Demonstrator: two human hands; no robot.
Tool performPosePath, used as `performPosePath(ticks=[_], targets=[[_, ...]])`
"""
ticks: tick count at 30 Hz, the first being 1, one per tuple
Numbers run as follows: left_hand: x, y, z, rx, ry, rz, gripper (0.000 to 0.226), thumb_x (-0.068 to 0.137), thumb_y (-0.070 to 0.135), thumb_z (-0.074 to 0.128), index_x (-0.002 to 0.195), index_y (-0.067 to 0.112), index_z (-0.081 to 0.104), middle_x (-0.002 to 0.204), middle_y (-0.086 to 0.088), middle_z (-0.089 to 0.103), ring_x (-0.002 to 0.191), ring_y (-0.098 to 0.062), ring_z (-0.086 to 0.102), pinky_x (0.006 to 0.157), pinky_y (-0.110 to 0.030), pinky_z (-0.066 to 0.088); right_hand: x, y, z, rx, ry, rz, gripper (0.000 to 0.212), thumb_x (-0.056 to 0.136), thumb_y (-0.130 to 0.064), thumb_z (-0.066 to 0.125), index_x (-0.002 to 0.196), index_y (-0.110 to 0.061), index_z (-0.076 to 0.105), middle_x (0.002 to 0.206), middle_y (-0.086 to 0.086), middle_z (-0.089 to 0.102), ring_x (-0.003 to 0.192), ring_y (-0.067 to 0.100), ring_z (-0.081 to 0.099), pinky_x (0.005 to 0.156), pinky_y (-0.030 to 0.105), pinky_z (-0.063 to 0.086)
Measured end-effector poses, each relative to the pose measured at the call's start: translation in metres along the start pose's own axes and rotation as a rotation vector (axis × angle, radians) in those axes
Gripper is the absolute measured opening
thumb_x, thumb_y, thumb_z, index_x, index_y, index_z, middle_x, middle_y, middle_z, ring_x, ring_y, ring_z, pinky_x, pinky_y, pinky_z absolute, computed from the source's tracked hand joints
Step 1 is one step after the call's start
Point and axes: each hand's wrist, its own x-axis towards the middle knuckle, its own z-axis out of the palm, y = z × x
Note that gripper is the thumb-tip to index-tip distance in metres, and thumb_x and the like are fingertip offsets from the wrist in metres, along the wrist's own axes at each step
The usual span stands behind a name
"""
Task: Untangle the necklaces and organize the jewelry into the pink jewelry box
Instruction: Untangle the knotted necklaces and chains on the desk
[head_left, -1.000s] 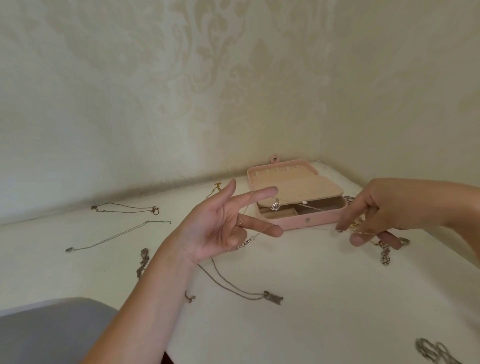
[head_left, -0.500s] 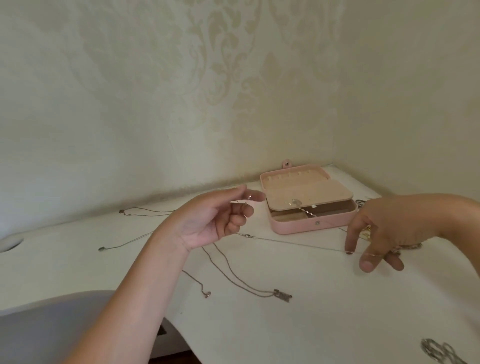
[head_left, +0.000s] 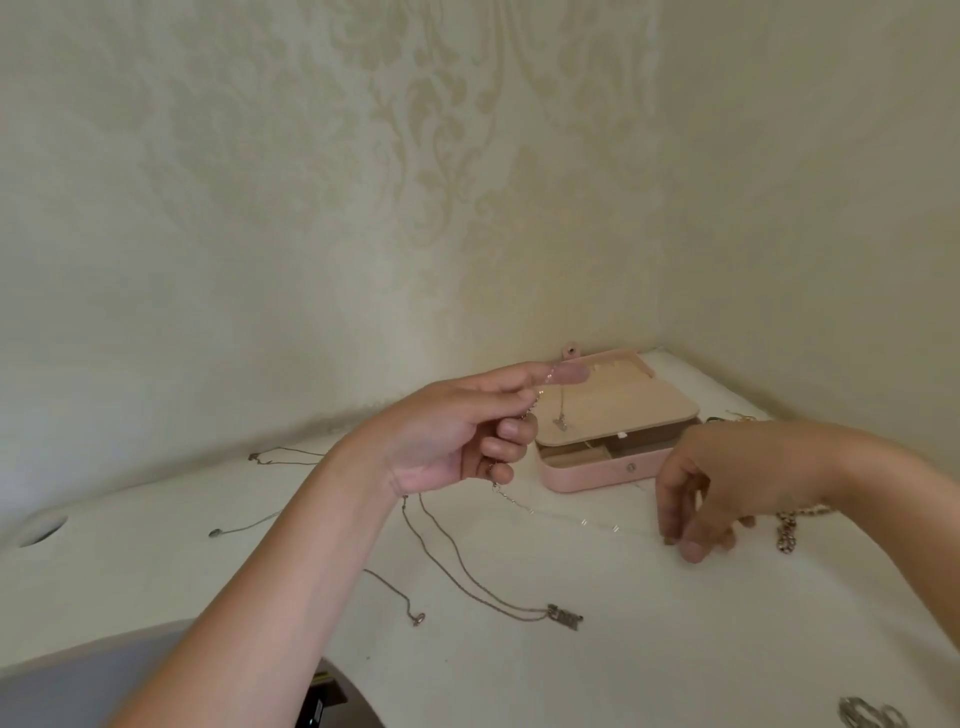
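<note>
Spanning centre frame, fine chain (head_left: 597, 522) runs from left hand (head_left: 457, 431) down-right to right hand (head_left: 696, 514), passing just in front of pink jewelry box (head_left: 597, 475). Box sits open centre-right w/ a pendant necklace (head_left: 561, 421) lying on its inner lid panel.

Left hand: thumb and forefinger pinch chain's upper end, other fingers curled in. Right hand: fingers bent down, tips at table (head_left: 675, 649) where chain's far end arrives — pinched or merely pressed, cannot tell.

Risks, in my judgement:
- Chain is very thin. Too hard a pull btwn hands could snap a link or tighten any knot in it.
- Slack below left hand hangs close to bar-pendant necklace (head_left: 563, 617). Lowering it there could snag the two.
- A loose hold at right end would let chain spring back and bunch.

Appearance: fine chain is pale and hair-thin, w/ small bright beads at intervals. It reads as one near-straight line w/ no visible knot — resolution limits certainty. Other pieces lie apart on table, incl. chunky chain (head_left: 787, 530) at right.
</note>
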Motion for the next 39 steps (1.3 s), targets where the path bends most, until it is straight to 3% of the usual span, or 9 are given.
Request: performPosePath(ticks=[4, 8, 10, 12, 13, 19, 26, 34, 39], targets=[[0.005, 0.019, 0.011, 0.193, -0.022, -0.049, 0.034, 0.103, 0.018, 0.036, 0.124, 0.025, 0.062, 0.061, 0.006, 0.027, 0.052, -0.007, 0.022, 0.043, -0.013, 0.027, 0.008, -0.004, 0.003, 0.159, 0.205, -0.127, 0.02, 0.068, -0.028, 0.084, 0.078, -0.015, 0.072, 0.067, -0.003, 0.066, 0.061, 0.007, 0.058, 0.054, 0.017, 0.043], [0.009, 0.036, 0.02, 0.323, -0.077, -0.078, 0.033, 0.104, 0.02, 0.035, 0.124, 0.026, 0.061, 0.062, 0.007, 0.027, 0.052, -0.006, 0.019, 0.044, -0.014, 0.019, 0.014, -0.011, 0.005, 0.495, 0.375, -0.338, 0.065, 0.057, -0.047, 0.084, 0.114, -0.025, 0.062, 0.104, -0.012, 0.063, 0.092, 0.006, 0.063, 0.078, 0.016, 0.049], [0.009, 0.043, 0.022, 0.372, -0.087, -0.082, 0.032, 0.104, 0.02, 0.035, 0.122, 0.026, 0.061, 0.061, 0.007, 0.028, 0.051, -0.005, 0.019, 0.043, -0.014, 0.019, 0.012, -0.017, 0.009, 0.586, 0.286, -0.471, 0.047, 0.071, -0.039, 0.079, 0.114, -0.028, 0.066, 0.118, -0.008, 0.065, 0.11, 0.007, 0.062, 0.091, 0.023, 0.05], [0.007, 0.048, 0.021, 0.4, -0.067, -0.085, 0.029, 0.103, 0.022, 0.037, 0.114, 0.021, 0.064, 0.059, 0.008, 0.029, 0.049, -0.005, 0.019, 0.041, -0.013, 0.018, 0.005, -0.024, 0.011, 0.707, 0.255, -0.518, 0.018, 0.081, -0.029, 0.072, 0.096, -0.021, 0.076, 0.108, 0.006, 0.072, 0.104, 0.009, 0.066, 0.086, 0.022, 0.051], [0.005, 0.05, 0.018, 0.404, -0.041, -0.088, 0.028, 0.102, 0.023, 0.04, 0.105, 0.017, 0.066, 0.058, 0.008, 0.029, 0.048, -0.004, 0.02, 0.041, -0.013, 0.018, 0.003, -0.023, 0.009, 0.753, 0.242, -0.517, 0.019, 0.08, -0.029, 0.066, 0.091, -0.018, 0.078, 0.1, 0.01, 0.073, 0.097, 0.011, 0.069, 0.082, 0.021, 0.052], [-0.017, 0.032, -0.015, 0.206, 0.15, -0.115, 0.03, 0.083, 0.032, 0.057, 0.057, 0.018, 0.051, 0.053, 0.005, 0.034, 0.042, -0.007, 0.028, 0.039, -0.014, 0.027, -0.005, -0.003, -0.007, 0.611, 0.079, -0.349, 0.025, 0.089, -0.03, 0.059, 0.093, -0.011, 0.075, 0.078, 0.007, 0.071, 0.075, 0.016, 0.064, 0.07, 0.02, 0.049], [-0.023, -0.049, -0.056, -0.247, 0.342, -0.235, 0.013, 0.082, 0.023, 0.059, 0.075, 0.012, 0.055, 0.057, 0.004, 0.04, 0.045, -0.006, 0.04, 0.043, -0.014, 0.041, -0.009, 0.013, -0.013, 0.478, -0.042, -0.163, 0.02, 0.085, -0.027, 0.066, 0.09, -0.01, 0.075, 0.069, 0.003, 0.06, 0.063, 0.012, 0.057, 0.056, 0.021, 0.046], [0.005, -0.081, -0.051, 0.171, 0.501, -0.308, 0.016, 0.095, 0.011, 0.056, 0.084, 0.003, 0.065, 0.063, -0.004, 0.048, 0.05, -0.014, 0.048, 0.05, -0.023, 0.051, 0.0, 0.012, -0.002, 0.365, -0.075, 0.041, 0.007, 0.082, -0.005, 0.071, 0.083, -0.01, 0.076, 0.082, 0.003, 0.071, 0.075, 0.006, 0.066, 0.06, 0.019, 0.052], [0.023, -0.073, -0.047, 0.427, 0.497, -0.389, 0.014, 0.093, 0.009, 0.059, 0.082, 0.0, 0.062, 0.065, -0.008, 0.052, 0.05, -0.016, 0.048, 0.049, -0.022, 0.05, 0.003, 0.009, 0.006, 0.375, -0.061, 0.071, 0.009, 0.081, -0.003, 0.071, 0.083, -0.011, 0.075, 0.071, -0.001, 0.07, 0.069, 0.009, 0.065, 0.058, 0.02, 0.052]])
